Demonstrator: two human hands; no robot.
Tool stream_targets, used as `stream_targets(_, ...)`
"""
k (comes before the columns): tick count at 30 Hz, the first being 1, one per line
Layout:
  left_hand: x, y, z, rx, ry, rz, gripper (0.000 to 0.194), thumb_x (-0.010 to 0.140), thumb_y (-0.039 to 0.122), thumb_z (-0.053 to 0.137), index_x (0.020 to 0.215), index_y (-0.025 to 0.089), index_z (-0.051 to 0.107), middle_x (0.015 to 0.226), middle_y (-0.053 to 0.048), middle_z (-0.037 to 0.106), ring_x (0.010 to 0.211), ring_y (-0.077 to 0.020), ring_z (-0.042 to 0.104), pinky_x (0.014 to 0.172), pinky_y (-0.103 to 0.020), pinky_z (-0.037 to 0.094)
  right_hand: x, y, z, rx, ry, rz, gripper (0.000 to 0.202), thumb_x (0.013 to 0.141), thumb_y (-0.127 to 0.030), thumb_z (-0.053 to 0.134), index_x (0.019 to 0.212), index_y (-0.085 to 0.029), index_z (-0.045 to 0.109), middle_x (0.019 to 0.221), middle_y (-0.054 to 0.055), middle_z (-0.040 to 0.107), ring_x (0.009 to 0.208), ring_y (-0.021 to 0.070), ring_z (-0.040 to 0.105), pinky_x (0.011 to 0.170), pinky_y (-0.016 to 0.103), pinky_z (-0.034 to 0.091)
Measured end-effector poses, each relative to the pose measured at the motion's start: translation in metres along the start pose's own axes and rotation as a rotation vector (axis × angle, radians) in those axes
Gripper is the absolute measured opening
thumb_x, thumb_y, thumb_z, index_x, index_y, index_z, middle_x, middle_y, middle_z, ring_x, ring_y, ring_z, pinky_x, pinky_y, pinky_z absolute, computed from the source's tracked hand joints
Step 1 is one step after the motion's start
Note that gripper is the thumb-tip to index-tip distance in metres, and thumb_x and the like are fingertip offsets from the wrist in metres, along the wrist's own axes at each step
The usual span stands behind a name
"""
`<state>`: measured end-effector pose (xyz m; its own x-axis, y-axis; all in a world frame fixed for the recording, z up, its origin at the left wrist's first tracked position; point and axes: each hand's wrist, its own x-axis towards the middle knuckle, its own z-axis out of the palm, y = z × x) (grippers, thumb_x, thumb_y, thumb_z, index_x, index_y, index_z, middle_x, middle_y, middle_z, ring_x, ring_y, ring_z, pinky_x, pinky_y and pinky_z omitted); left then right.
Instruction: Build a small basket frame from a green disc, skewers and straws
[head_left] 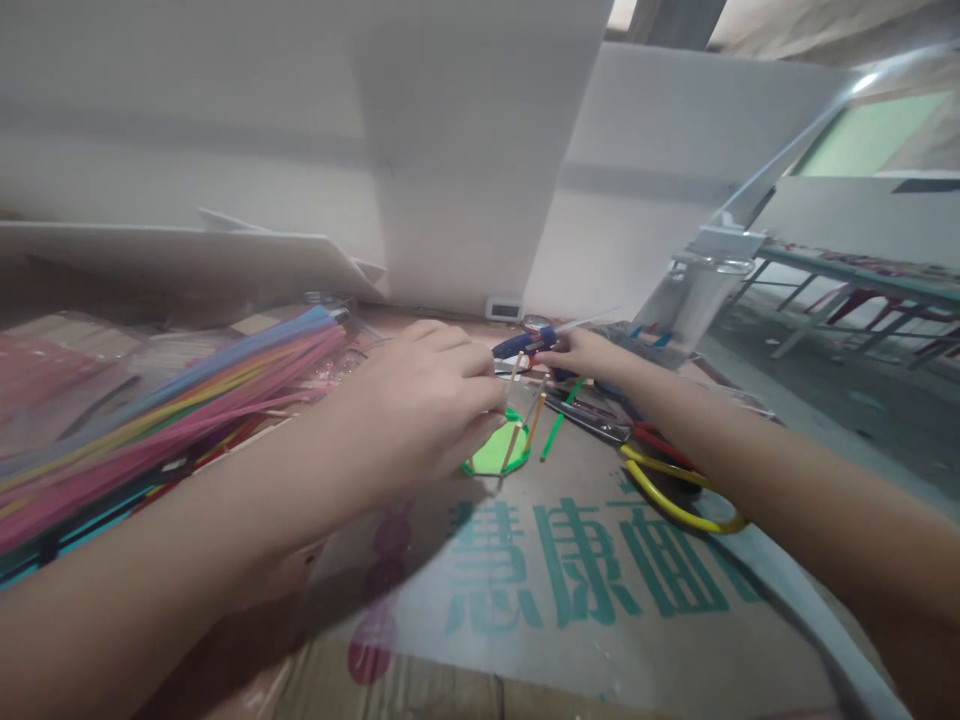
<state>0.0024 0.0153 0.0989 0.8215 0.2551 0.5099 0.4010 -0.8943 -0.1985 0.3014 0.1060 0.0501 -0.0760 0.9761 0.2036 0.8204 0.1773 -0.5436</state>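
Note:
My left hand (439, 390) is closed beside a small green disc (495, 452) with a raised green rim, its curled fingers over the disc's left edge. What those fingers pinch is hidden. Several thin sticks (536, 420) stand up around the disc. My right hand (577, 355) is wrapped round a dark blue glue gun (525, 342) with a small red light, just behind the disc. A loose green stick (561, 420) slants to the right of the disc. Below my right forearm lie scissors with yellow handles (675, 500).
Bundles of coloured pipe cleaners (172, 410) and plastic bags lie on the left. Printed sheeting (570, 620) covers the work surface. White boards (450, 150) rise behind, with a small digital display (504, 309) at their foot. A clear plastic cup (705, 300) stands at the right.

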Motion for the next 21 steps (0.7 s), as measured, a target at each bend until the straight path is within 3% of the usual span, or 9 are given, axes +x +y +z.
stream_targets(3, 0.0, 0.001, 0.0, -0.021, 0.009, -0.005, 0.021, 0.096, 0.024, 0.055, 0.086, 0.02, 0.072, 0.093, -0.006, 0.071, 0.087, -0.0217, 0.06, 0.081, -0.037, 0.042, -0.027, -0.007, -0.017, -0.089, 0.126, 0.009, 0.034, 0.082, -0.048, 0.069, 0.098, -0.017, 0.067, 0.092, 0.01, 0.074, 0.088, 0.0277, 0.068, 0.082, 0.039, 0.053)
stream_targets(5, 0.0, 0.001, 0.0, -0.018, 0.008, -0.008, 0.02, 0.095, 0.024, 0.055, 0.086, 0.019, 0.073, 0.096, -0.007, 0.071, 0.089, -0.022, 0.06, 0.083, -0.038, 0.042, -0.053, -0.014, -0.02, -0.154, 0.381, -0.031, 0.04, 0.086, -0.05, 0.063, 0.11, -0.017, 0.061, 0.11, 0.015, 0.069, 0.105, 0.0308, 0.064, 0.094, 0.045, 0.05)
stream_targets(6, 0.0, 0.001, 0.0, -0.013, 0.008, -0.009, 0.021, 0.095, 0.024, 0.055, 0.086, 0.019, 0.073, 0.097, -0.007, 0.071, 0.09, -0.0218, 0.06, 0.084, -0.038, 0.042, -0.066, -0.018, -0.02, -0.173, 0.495, -0.072, 0.042, 0.087, -0.05, 0.062, 0.113, -0.018, 0.059, 0.113, 0.016, 0.066, 0.108, 0.0313, 0.063, 0.098, 0.047, 0.048)
stream_targets(9, 0.0, 0.001, 0.0, 0.002, 0.001, -0.01, 0.024, 0.097, 0.024, 0.052, 0.085, 0.018, 0.072, 0.095, -0.007, 0.071, 0.089, -0.0206, 0.06, 0.084, -0.037, 0.042, -0.098, -0.028, -0.013, -0.149, 0.582, -0.137, 0.045, 0.088, -0.051, 0.061, 0.119, -0.019, 0.054, 0.115, 0.015, 0.064, 0.105, 0.0301, 0.063, 0.097, 0.049, 0.049)
stream_targets(13, 0.0, 0.0, 0.001, 0.023, -0.031, -0.022, 0.031, 0.098, 0.027, 0.05, 0.078, 0.017, 0.071, 0.085, -0.007, 0.067, 0.084, -0.0209, 0.057, 0.08, -0.037, 0.041, -0.099, -0.022, -0.007, -0.039, 0.457, -0.141, 0.047, 0.09, -0.05, 0.059, 0.126, -0.021, 0.053, 0.117, 0.013, 0.065, 0.104, 0.0275, 0.064, 0.094, 0.047, 0.052)
stream_targets(17, -0.001, -0.002, 0.002, 0.013, -0.03, -0.016, 0.032, 0.098, 0.027, 0.048, 0.077, 0.017, 0.07, 0.082, -0.006, 0.065, 0.082, -0.0206, 0.055, 0.079, -0.037, 0.04, -0.072, 0.0, -0.014, -0.051, 0.14, -0.227, 0.039, 0.096, -0.034, 0.046, 0.133, -0.023, 0.055, 0.133, 0.011, 0.064, 0.122, 0.0259, 0.061, 0.104, 0.046, 0.048)
stream_targets(21, -0.001, -0.002, 0.002, 0.014, -0.029, -0.012, 0.03, 0.097, 0.025, 0.05, 0.077, 0.018, 0.071, 0.079, -0.006, 0.063, 0.081, -0.0214, 0.055, 0.077, -0.037, 0.039, -0.046, 0.01, -0.016, -0.326, -0.195, -0.401, 0.043, 0.086, -0.026, 0.06, 0.13, -0.022, 0.063, 0.14, 0.011, 0.061, 0.131, 0.0283, 0.054, 0.111, 0.046, 0.041)
